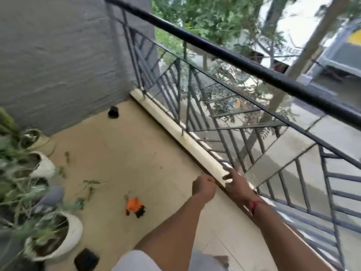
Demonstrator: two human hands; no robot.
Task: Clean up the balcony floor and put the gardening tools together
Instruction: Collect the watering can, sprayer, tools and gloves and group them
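Pale grey cloth [136, 259] (sleeve or trouser leg, hard to say) fills the bottom centre. Above it, both bare arms reach towards the cream, rounded concrete kerb [197, 150] under the dark metal railing [234, 59]. The right hand [237, 179] lies released, fingers fairly straight on the kerb. The left hand [204, 187] is curled, and I cannot tell whether it grasps anything. At lower centre, on the smooth tan balcony floor [127, 153], lies a crumpled orange-and-black item [134, 207], probably a soft glove. Thin green cuttings [90, 184] lie scattered to its left. Pinching up the limp scraps first, then collecting the glove, looks best.
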